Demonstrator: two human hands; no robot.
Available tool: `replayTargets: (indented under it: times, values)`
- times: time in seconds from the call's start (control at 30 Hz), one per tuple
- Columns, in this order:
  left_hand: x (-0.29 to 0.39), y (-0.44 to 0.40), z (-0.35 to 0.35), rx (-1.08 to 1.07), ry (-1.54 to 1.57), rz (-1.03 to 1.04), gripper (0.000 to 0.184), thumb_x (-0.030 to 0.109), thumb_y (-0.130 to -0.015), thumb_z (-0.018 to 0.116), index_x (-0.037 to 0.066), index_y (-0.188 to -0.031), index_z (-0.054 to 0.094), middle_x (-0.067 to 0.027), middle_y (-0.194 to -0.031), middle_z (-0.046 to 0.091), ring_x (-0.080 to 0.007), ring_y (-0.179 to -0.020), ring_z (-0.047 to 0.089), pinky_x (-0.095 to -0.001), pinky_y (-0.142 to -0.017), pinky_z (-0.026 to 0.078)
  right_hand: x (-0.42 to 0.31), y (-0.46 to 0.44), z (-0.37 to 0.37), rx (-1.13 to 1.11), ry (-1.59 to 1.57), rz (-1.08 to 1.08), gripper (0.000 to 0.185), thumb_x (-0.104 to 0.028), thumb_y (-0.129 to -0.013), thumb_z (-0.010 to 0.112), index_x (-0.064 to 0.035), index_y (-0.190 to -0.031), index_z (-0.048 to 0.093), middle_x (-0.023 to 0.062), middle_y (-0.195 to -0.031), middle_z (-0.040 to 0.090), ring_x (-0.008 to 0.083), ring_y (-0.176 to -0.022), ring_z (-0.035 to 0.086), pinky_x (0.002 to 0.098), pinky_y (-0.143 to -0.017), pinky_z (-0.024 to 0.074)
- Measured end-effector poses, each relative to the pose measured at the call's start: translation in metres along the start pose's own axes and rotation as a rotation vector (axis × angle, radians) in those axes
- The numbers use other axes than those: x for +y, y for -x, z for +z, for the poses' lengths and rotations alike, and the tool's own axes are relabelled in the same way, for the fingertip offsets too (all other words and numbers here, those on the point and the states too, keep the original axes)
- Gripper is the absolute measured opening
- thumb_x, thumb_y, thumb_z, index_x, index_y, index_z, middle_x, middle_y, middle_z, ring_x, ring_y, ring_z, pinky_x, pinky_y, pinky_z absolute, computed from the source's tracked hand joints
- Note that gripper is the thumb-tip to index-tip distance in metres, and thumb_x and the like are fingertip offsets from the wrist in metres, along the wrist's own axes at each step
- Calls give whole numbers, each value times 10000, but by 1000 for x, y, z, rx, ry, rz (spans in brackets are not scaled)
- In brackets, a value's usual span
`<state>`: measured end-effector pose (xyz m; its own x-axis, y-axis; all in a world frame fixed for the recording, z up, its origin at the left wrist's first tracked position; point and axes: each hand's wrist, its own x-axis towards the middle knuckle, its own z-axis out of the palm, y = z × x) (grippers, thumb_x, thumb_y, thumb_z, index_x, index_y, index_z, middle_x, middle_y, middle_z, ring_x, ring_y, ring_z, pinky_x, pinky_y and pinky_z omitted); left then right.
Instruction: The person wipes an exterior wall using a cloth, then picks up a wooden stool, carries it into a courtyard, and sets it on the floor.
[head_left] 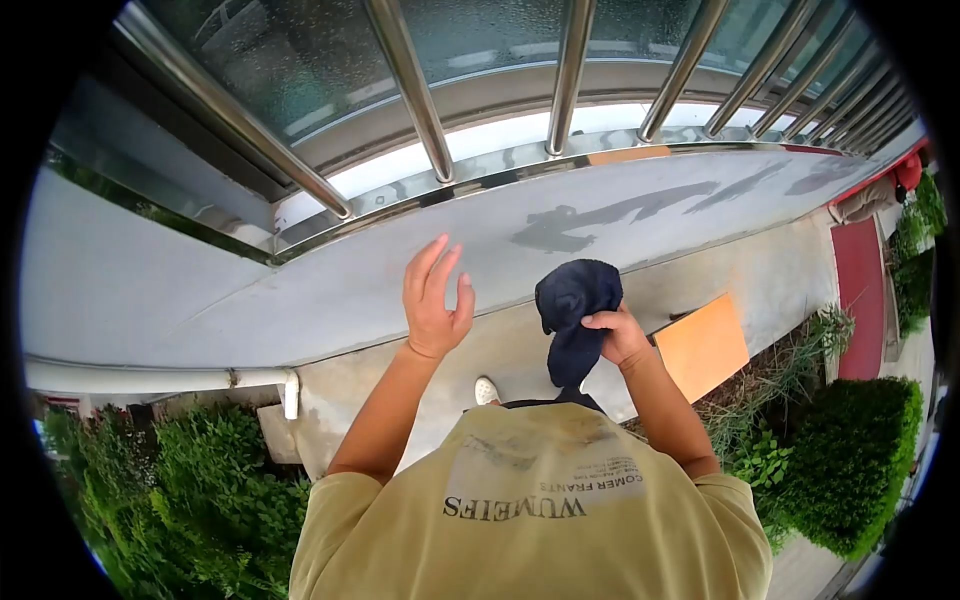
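Note:
A bunched dark navy cloth is gripped in my right hand, its thumb pressed across the front and a loose end hanging down toward my waist. My left hand is raised in front of the pale wall, fingers apart and holding nothing. Between the two hands there is a gap, and the left one touches neither the cloth nor the wall as far as I can see. Ahead of both hands runs a metal window sill with shiny steel bars standing on it.
Wet-looking dark streaks mark the grey wall below the bars. An orange board-like top stands to my right on the concrete walkway. A white pipe runs along the wall's foot at left. Bushes border the path.

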<state>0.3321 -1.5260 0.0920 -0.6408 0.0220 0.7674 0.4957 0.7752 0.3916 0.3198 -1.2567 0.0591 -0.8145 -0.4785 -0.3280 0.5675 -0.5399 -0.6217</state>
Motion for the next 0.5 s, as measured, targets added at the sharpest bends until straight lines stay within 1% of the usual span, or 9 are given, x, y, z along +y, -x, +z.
replayTargets:
  times: [0.07,0.13,0.2,0.3,0.4,0.47,0.5]
  values:
    - [11,66,-5,-122,174,-352,372,-7,-784,575,28,-1152,544,-153,-1217,511,-284,-1025,563,-356,-855,465,-2,-5,6,-32,76,-3,582,85,-651,565,6,-1220,475,125,-1087,599,249,-986,590,376,-894,470]
    - [14,133,-16,-240,418,-724,361,22,-808,578,44,-1165,534,-170,-1208,505,-265,-896,610,-334,-780,496,-1,-17,17,-50,160,-27,589,92,-648,573,1,-1222,476,121,-1086,600,251,-989,590,372,-899,465]
    - [8,189,-34,-315,429,-900,312,44,-818,582,49,-1129,560,-170,-1147,545,-234,-793,631,-317,-721,514,-8,-25,38,-42,230,-60,587,104,-646,583,-3,-1215,485,115,-1078,603,248,-993,590,367,-900,463]
    - [-7,231,-71,-423,257,-978,252,56,-827,577,25,-1077,588,-162,-1053,600,-230,-762,636,-308,-687,524,-17,-37,82,-78,331,-149,588,106,-646,592,2,-1216,487,112,-1078,604,239,-994,590,356,-903,457]
    - [-15,237,-91,-296,230,-1056,212,62,-830,573,11,-1033,609,-146,-963,636,-226,-745,640,-304,-675,526,-16,-55,117,-153,450,-166,595,103,-647,600,8,-1222,482,114,-1084,604,234,-998,589,347,-906,454]
    - [-21,239,-91,-239,249,-1067,211,73,-841,572,4,-1038,607,-150,-953,641,-230,-747,645,-303,-670,524,-7,-71,122,-208,374,-169,598,101,-647,599,8,-1226,480,117,-1114,593,232,-1025,575,345,-909,452]
    - [-22,234,-92,-219,262,-1072,211,76,-845,572,3,-1039,605,-151,-953,641,-229,-751,646,-302,-672,524,0,-74,129,-215,323,-180,573,92,-647,573,18,-1209,490,131,-1091,602,254,-997,590,366,-898,467]
